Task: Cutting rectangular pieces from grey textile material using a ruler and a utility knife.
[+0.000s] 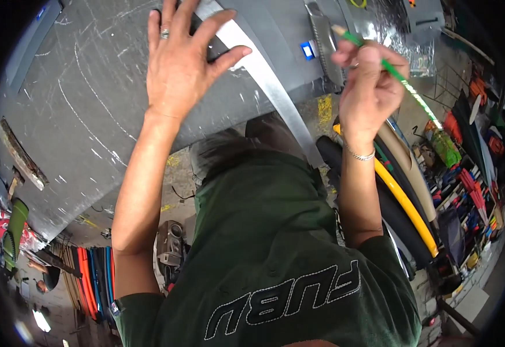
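My left hand (174, 75) lies with fingers spread on a dark grey sheet (96, 110) covering the table. Its thumb and forefinger rest on a long, shiny metal straightedge (273, 89), which slants toward me past the table's near edge. My right hand (374, 87) is raised to the right of the straightedge, its fingers pinching a green pencil (413, 92). The pencil's bare tip points up and left, apart from the straightedge. Behind that tip sits a long, ridged dark object (323, 43). Faint, pale curved lines mark the sheet on the left.
A small blue-and-white item (307, 50) and crinkled clear plastic (420, 55) lie on the right of the table. A worn strip of wood (21, 153) is at the left. Yellow (406, 199) and black rolls stand beside my right arm. Cluttered shelving (466, 191) lies beyond.
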### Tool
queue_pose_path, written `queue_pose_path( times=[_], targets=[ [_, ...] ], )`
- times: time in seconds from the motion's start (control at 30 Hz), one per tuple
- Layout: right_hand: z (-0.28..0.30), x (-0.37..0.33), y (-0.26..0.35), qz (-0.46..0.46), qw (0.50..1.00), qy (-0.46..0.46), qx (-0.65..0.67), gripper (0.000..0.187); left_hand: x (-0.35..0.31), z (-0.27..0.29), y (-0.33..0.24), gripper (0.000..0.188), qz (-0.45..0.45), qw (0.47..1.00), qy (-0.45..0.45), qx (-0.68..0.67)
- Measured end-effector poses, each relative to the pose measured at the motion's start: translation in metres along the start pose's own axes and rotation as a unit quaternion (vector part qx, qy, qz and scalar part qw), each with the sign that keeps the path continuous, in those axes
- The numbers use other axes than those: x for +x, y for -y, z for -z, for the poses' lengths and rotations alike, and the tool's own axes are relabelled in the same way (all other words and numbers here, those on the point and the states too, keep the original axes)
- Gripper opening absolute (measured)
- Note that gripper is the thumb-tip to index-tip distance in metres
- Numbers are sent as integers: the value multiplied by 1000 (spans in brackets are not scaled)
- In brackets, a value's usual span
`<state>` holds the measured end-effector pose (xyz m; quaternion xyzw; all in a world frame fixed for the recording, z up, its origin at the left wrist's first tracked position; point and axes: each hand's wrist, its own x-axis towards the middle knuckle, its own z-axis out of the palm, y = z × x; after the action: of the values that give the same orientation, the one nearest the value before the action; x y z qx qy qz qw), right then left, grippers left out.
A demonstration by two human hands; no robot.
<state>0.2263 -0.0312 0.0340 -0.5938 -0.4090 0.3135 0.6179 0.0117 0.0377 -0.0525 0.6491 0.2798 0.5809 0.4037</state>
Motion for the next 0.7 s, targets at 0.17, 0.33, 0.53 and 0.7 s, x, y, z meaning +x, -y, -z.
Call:
queue_pose_path(
  times=[0.17, 0.33, 0.53, 0.7],
  targets=[
    [18, -62, -27, -115, 990, 65, -55, 18, 29, 2, -44, 61, 159, 827, 261, 471],
    [26, -78, -61, -67, 985, 99, -125, 18, 27, -2, -46, 61, 158, 825, 256, 479],
    [28, -78, -64, -36, 975, 128, -180, 18, 24, -1, -44, 62, 137, 830, 244, 482],
    [28, -77, -65, -35, 975, 128, -180, 18, 23, -1, -44, 62, 134, 830, 243, 483]
  ],
)
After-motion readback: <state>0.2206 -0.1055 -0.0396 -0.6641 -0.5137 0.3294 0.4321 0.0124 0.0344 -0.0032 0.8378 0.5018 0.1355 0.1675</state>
